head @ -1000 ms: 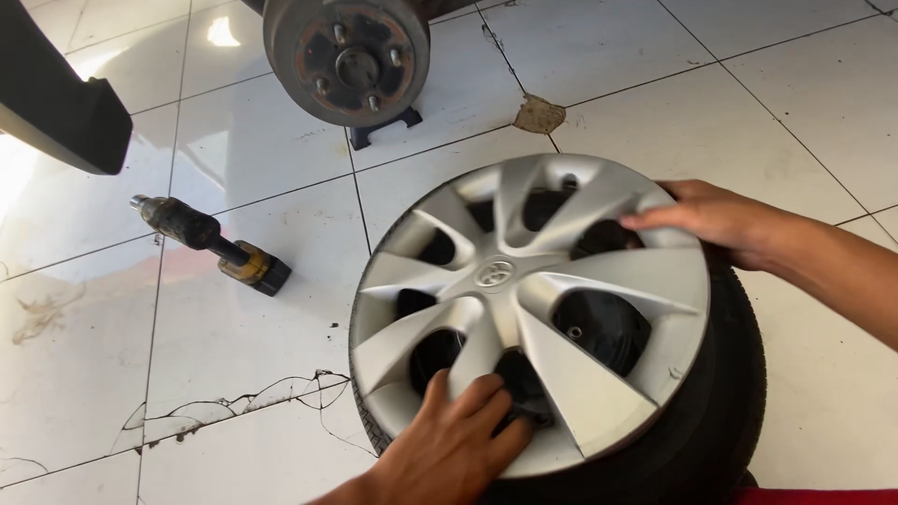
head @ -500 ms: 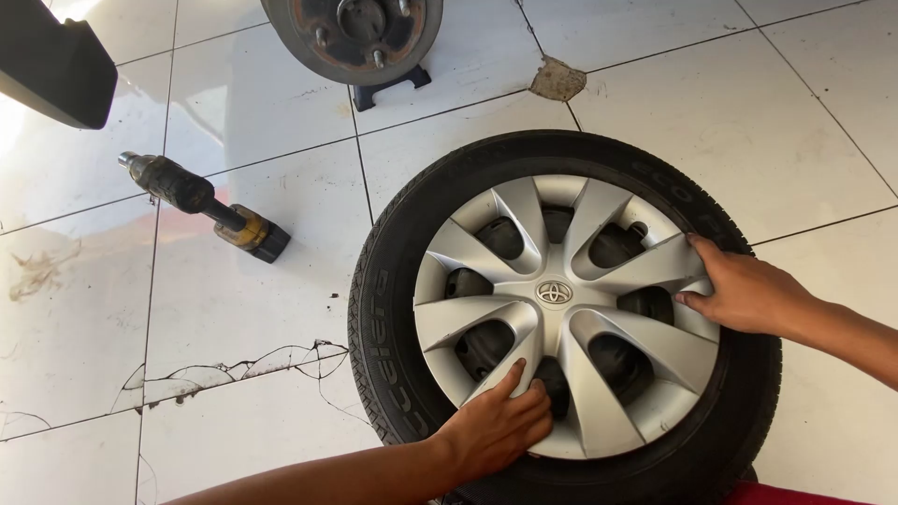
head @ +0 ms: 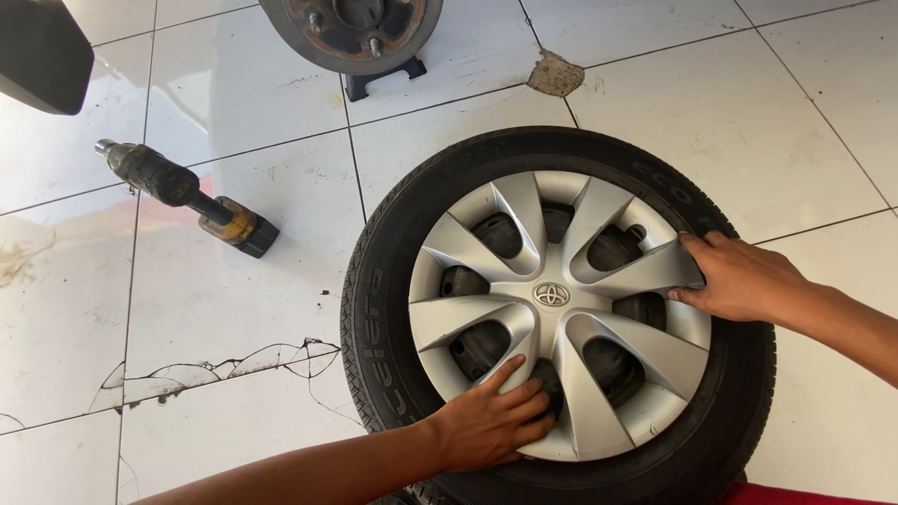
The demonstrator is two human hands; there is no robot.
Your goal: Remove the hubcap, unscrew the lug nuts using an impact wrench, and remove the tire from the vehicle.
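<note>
A black tyre [head: 383, 309] lies flat on the white tiled floor with a silver spoked wheel cover [head: 561, 309] seated in its rim. My left hand [head: 491, 421] presses on the cover's near edge, its fingers curled into a gap between spokes. My right hand [head: 739, 276] rests on the cover's right edge, fingers over a spoke. Both hands grip the cover.
A cordless impact wrench [head: 187, 196] lies on the tiles to the left. A bare brake disc with wheel studs [head: 351, 28] stands at the top, with a dark stand [head: 383, 79] beneath it. A dark car body part [head: 42, 51] fills the top left corner. One tile is cracked [head: 224, 365].
The wheel cover was held tilted above the tyre; it has come down and now sits flat inside the rim. Both hands stayed on its edges.
</note>
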